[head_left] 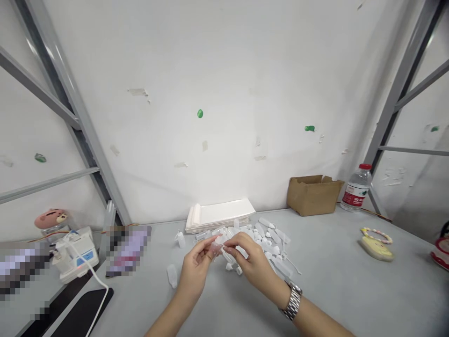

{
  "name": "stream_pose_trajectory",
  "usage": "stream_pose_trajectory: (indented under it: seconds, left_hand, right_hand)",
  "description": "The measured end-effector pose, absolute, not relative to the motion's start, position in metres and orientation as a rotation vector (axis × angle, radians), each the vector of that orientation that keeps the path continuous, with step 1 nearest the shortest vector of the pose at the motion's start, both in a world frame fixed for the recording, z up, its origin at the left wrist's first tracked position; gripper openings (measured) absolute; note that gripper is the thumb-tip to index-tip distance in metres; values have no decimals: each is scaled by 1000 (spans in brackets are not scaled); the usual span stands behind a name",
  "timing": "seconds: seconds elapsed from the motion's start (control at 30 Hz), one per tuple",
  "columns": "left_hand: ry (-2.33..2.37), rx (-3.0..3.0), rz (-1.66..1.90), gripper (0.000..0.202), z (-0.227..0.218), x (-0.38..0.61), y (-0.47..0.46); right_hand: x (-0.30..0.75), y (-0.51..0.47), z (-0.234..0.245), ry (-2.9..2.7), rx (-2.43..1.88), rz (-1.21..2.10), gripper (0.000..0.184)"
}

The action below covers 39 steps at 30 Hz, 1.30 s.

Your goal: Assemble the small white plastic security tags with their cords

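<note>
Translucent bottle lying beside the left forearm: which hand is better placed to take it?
Left, likely: the left hand is closer to the translucent bottle; the right hand would reach across the left. Both hands' fingertips are on a small clear piece, though.

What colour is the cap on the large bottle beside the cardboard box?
The cap is red, showing best in the head view.

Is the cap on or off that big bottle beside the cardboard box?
On: the red cap sits atop the upright bottle. How tightly it's screwed, I can't tell.
</note>
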<state>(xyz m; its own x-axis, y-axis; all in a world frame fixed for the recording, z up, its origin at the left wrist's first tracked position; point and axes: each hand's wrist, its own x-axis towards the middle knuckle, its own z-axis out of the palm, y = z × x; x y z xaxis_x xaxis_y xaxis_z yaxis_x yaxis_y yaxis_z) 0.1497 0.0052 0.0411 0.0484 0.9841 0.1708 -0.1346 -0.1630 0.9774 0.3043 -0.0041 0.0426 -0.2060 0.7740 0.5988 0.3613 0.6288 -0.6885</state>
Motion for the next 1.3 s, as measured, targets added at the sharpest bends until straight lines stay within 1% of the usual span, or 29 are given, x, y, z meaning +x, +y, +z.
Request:
stream_pose_trajectory:
  seconds: [0.23,0.5,0.8,1.0,1.3]
  left_hand:
    - [1020,1124,1363,46,43,150,6]
    - [982,1176,1362,43,37,150,6]
    - [987,1163,1359,42,40,151,6]
    - [999,1183,1372,40,39,151,6]
    - [1003,1185,1372,40,36,150,7]
  right_hand:
    - [301,-5,36,-1722,-915,538,18]
    - [301,-9,38,-1798,-868,506,24]
    - [300,-10,40,-1793,-883,524,20]
    - [299,-10,38,-1763,-884,527,26]
    - [299,-9,36,-1776,-883,483,24]
